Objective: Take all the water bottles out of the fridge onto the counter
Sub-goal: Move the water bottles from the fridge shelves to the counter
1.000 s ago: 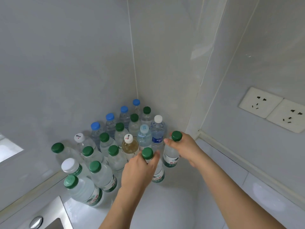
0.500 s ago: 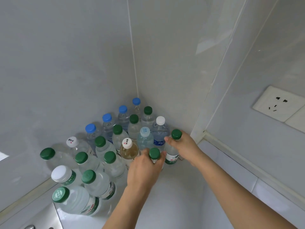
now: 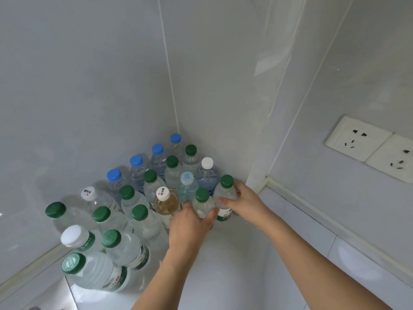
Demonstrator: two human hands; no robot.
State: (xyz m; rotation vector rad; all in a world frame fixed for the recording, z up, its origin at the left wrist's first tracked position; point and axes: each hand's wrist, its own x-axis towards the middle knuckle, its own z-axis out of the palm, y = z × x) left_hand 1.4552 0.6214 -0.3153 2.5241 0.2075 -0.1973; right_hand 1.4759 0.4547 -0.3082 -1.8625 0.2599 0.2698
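Two green-capped bottles are shown at the near right edge of a cluster standing in the counter's (image 3: 234,265) far corner. The left bottle (image 3: 203,203) is held in the grip of the left hand (image 3: 187,229), whose fingers are curled round its body below the cap. The right bottle (image 3: 226,198) is held likewise in the right hand (image 3: 247,203), thumb across the front and fingers behind, beside the wall edge. Both bottles stand upright, apparently resting on the counter. The task is judged well advanced: many bottles (image 3: 125,220) are already set down in rows against the left wall. The fridge is not in view, so what remains inside cannot be told. The bottles are of clear plastic, most capped green, four blue (image 3: 136,160), a few white (image 3: 207,162); one white-capped bottle (image 3: 166,203) holds amber liquid. Wall sockets (image 3: 357,137) are seen at far right.
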